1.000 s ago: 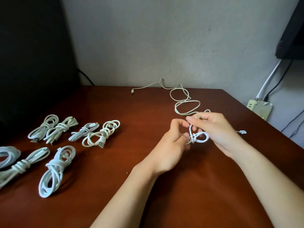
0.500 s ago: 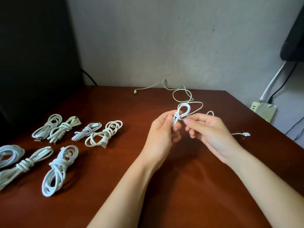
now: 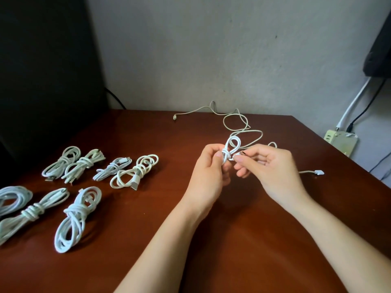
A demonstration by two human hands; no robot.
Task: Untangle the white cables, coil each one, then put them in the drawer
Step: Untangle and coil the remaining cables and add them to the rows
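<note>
Grey plaster wall (image 3: 211, 49), rough and faintly pitted, backs a glossy red-brown wooden desk (image 3: 232, 261) whose polish throws soft reflections.

Raised just above the desk, between my two hands, is the short white cable (image 3: 232, 143). It is smooth, round and rubbery, and already folded into a small bundle with one loop standing up above my fingers. My left hand (image 3: 208, 174) is curled round the bundle and pinches its wrapped waist between thumb and forefinger. My right hand (image 3: 275, 172) pinches the free end, where a dark metal plug shows just beside the waist.

I judge the step in hand to be tying off this coil. To do it well I should keep the left pinch firm so the turns cannot spring apart. The right hand should then lead the plug through the standing loop, not around it, and draw it snug without kinking the cord at the plug's stiff collar.

Behind my hands a thin cream-white cable (image 3: 234, 121) sprawls in slack, uneven loops to the desk's far edge, and a small white connector (image 3: 318, 172) lies out to the right. I cannot tell whether that connector belongs to it.

Well to the left lie seven coiled white cable bundles (image 3: 77, 210), each cinched at the middle into a figure-of-eight shape. Some are thick and chalky, others slim.

No drawer is in view, so the stowing looks not yet begun.
</note>
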